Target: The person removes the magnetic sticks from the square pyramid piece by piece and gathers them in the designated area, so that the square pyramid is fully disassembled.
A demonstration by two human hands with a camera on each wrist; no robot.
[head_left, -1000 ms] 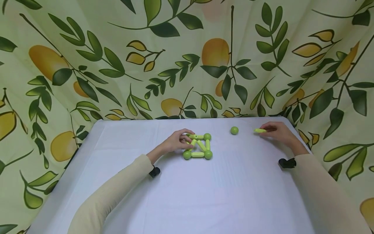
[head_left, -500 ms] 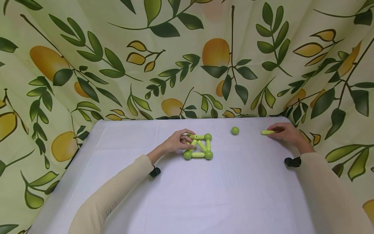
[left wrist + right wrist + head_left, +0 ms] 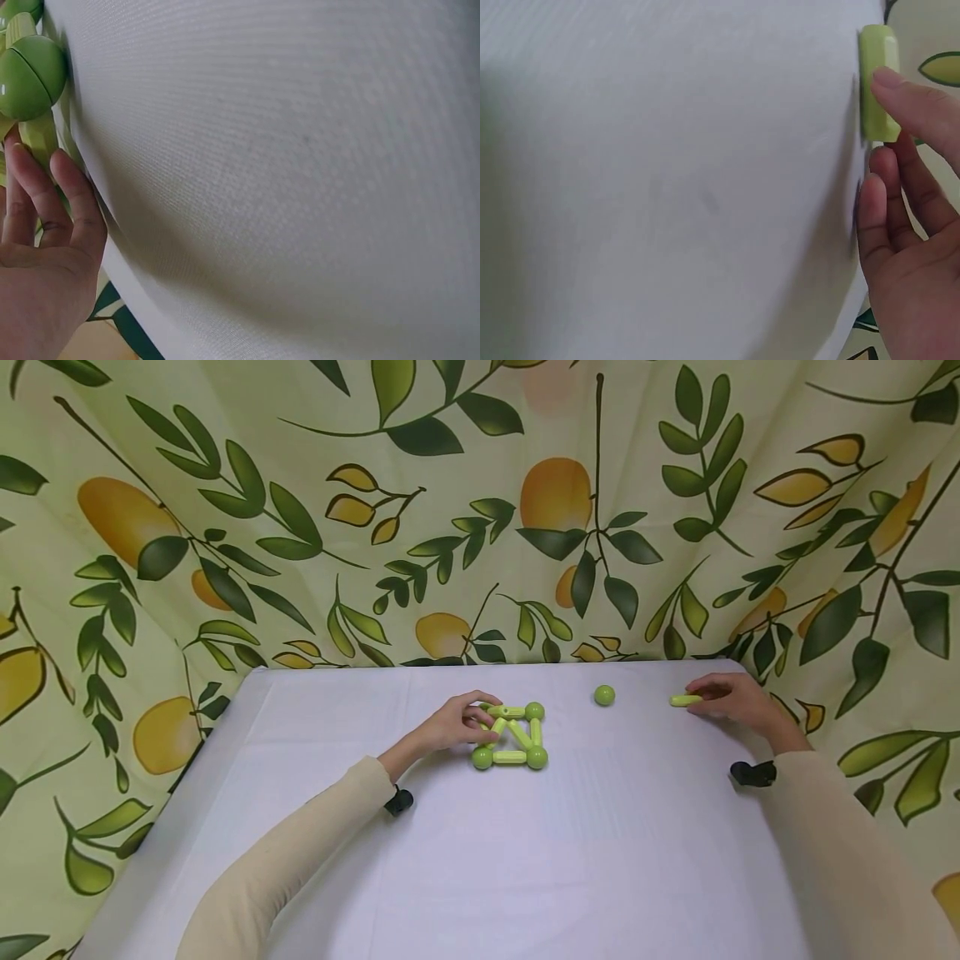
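On the white table lies a structure of light green rods and green balls [image 3: 510,758], roughly square with slanting rods inside it. My left hand [image 3: 450,720] grips its left side, thumb toward the front-left ball [image 3: 482,757]; the fingers partly cover the back-left corner. In the left wrist view, a green ball [image 3: 31,79] shows just beyond the fingertips. Far to the right, my right hand [image 3: 731,700] pinches one loose light green rod [image 3: 682,701]. Thumb and fingers hold that rod [image 3: 876,105] near one end in the right wrist view, close over the table.
A single green ball [image 3: 604,695] sits between the structure and my right hand, near the table's [image 3: 585,877] back edge. Behind that edge hangs a curtain [image 3: 465,568] printed with leaves and fruit.
My right hand has shifted a little to the right with the rod, then stayed almost still. The left hand and the structure keep their places.
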